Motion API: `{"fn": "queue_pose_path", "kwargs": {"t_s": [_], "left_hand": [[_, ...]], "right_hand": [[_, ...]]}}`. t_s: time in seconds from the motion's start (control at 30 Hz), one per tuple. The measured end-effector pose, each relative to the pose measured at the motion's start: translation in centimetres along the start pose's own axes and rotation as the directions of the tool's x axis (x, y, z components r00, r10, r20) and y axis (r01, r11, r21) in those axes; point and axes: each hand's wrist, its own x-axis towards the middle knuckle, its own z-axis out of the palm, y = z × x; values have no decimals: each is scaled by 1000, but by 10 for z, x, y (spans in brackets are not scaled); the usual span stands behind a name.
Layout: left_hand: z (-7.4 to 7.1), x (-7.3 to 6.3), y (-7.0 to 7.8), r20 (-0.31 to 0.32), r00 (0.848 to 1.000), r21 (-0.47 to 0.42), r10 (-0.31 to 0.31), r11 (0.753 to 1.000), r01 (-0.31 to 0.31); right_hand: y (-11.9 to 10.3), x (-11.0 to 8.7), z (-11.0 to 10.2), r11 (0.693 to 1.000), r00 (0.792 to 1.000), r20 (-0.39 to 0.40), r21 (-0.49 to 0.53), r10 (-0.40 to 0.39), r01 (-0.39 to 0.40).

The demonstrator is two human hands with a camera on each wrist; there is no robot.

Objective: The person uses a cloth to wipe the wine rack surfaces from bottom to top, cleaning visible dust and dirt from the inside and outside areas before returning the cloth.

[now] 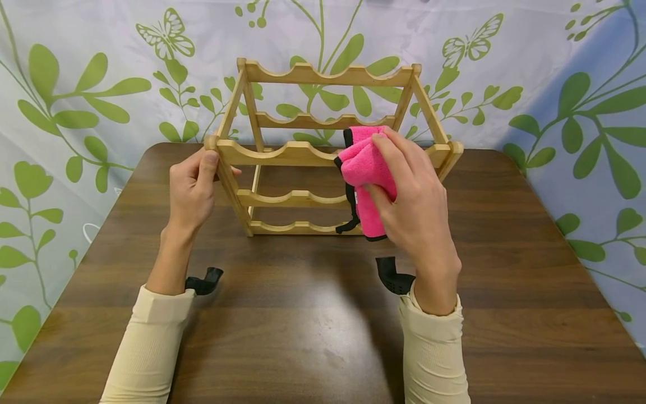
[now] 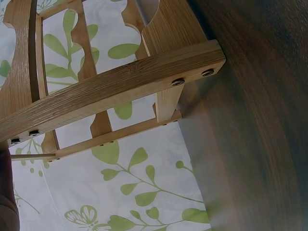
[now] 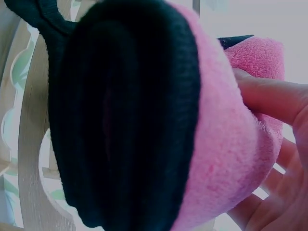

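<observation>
A light wooden wine rack (image 1: 298, 154) with scalloped rails stands upright on the table. My left hand (image 1: 194, 182) grips the top of its front left post, thumb in front. Close up in the left wrist view, the post (image 2: 115, 82) shows dark screw heads, and a bit of the hand (image 2: 8, 197) appears at the edge. A folded pink cloth (image 1: 370, 163) with black edging and a black strap is pinched in my right hand (image 1: 421, 202) before the rack's right front. The cloth (image 3: 216, 144) fills much of the right wrist view and hides part of the rails.
The brown wooden table (image 1: 282, 314) reaches back to a white hanging sheet (image 1: 121, 33) printed with green leaves and butterflies. Black curved pieces (image 1: 204, 281) stick out by both wrists. A thin white loop (image 1: 91, 231) shows beside the table's left edge.
</observation>
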Motion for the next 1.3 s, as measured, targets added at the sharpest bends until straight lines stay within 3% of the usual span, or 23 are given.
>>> {"fn": "queue_pose_path", "kwargs": {"t_s": [1.07,1.3], "left_hand": [[1,0,-2,-3,1000,38,2,999,-1],[1,0,-1,-10,1000,33,-2,999,2]], "right_hand": [[17,-6,-26,991,995,-4,-88,103,-103],[17,-8,-31,978,983,-94,-121,159,-170]]}}
